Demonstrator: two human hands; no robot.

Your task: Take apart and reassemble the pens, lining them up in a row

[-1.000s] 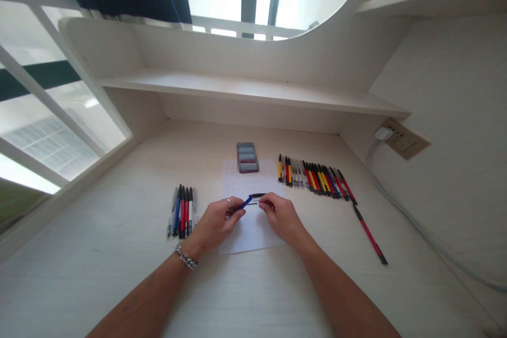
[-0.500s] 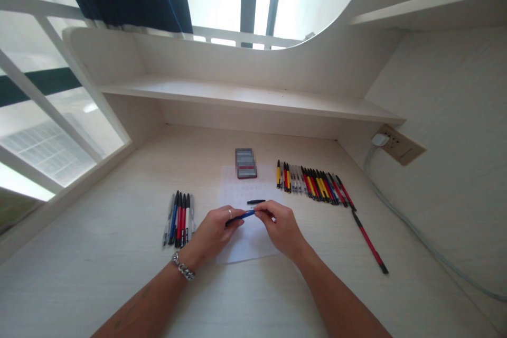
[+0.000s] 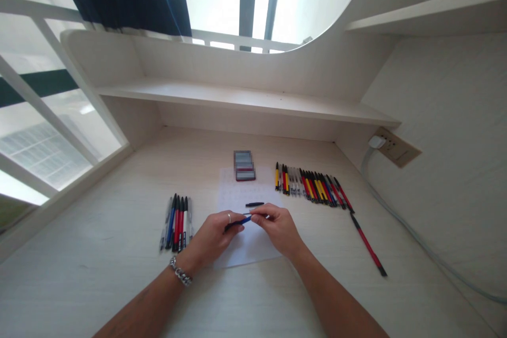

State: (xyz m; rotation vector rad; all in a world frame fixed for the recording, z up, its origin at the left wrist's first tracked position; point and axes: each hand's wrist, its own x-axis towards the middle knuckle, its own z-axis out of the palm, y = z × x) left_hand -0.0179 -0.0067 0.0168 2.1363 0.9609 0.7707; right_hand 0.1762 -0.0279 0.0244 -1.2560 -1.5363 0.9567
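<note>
My left hand [image 3: 218, 229], with a ring on one finger, is closed round a blue pen barrel [image 3: 244, 220] that slants up to the right over the paper. My right hand [image 3: 279, 226] pinches at the barrel's right end. From its fingertips a thin stick that looks like a pen refill [image 3: 247, 214] points left, just above the barrel; most of it is hidden by the fingers. A short black pen part [image 3: 254, 204] lies beyond my hands on the white sheet of paper [image 3: 237, 253].
Several pens [image 3: 180, 224] lie side by side on the left. A longer row of pens [image 3: 317, 186] is at the back right, and a red-and-black pen [image 3: 368, 244] lies apart. A blurred card-like object [image 3: 244, 165] sits behind the paper. A cable [image 3: 407, 229] runs along the right wall.
My right fingers have shifted slightly at the barrel's end, and a thin stick now shows above the barrel. The view has tilted a little; the pens on the desk have stayed in place.
</note>
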